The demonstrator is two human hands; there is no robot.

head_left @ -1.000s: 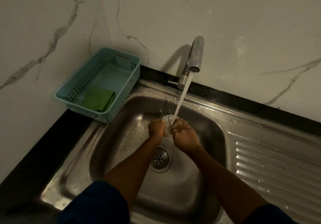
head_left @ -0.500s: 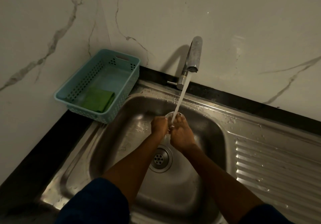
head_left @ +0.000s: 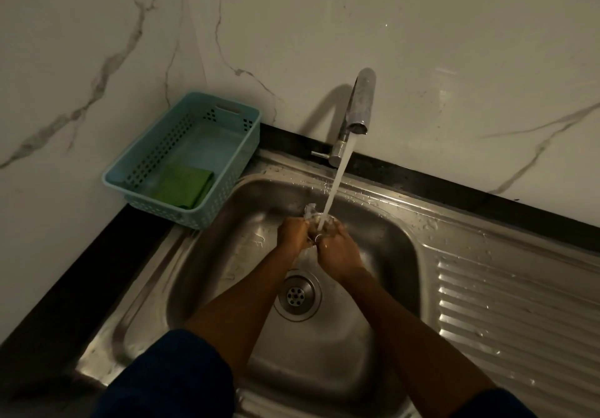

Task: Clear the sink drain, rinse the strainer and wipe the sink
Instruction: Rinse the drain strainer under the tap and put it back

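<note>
Steel sink (head_left: 383,232): left hand (head_left: 293,234), right hand (head_left: 337,249) curled together under water, apparently gripping strainer (head_left: 313,214).

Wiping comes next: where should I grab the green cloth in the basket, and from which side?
Come from straight above: the blue basket's walls block any side approach. The green cloth lies folded flat at the near end of the basket, so pinch its folded edge toward the basket's middle, where the floor beside it is bare.
</note>
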